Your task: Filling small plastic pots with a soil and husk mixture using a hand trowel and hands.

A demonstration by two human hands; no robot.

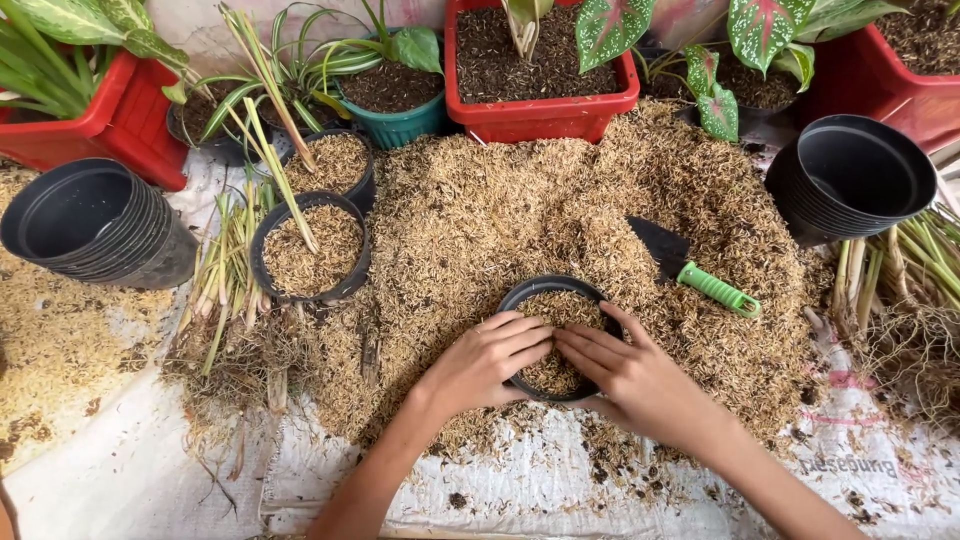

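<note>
Head view: we are pressing down loose tan husk filling inside a small round black plastic pot that is sitting on the near edge of the big heap of tan rice-husk mix. Our left hand is lying flat, fingers spread open, over the pot's left rim and filling. Our right hand is lying the same way over the right rim, fingers open and touching the filling, gripping nothing. The fingertips of both hands are nearly meeting over the middle of the pot.

Progress, as we are judging it: this pot is looking filled close to the rim, with no plant in it yet. Left of the heap, two more black round pots are already holding husk, the nearer husk-filled black pot with a pale green cutting standing in it, the farther husk-filled black pot behind it. Stacks of empty black pots are waiting far left of the heap and another stack of empty black pots right of it. A black trowel with a green handle is lying on the heap, just right of our pot, untouched.
</note>
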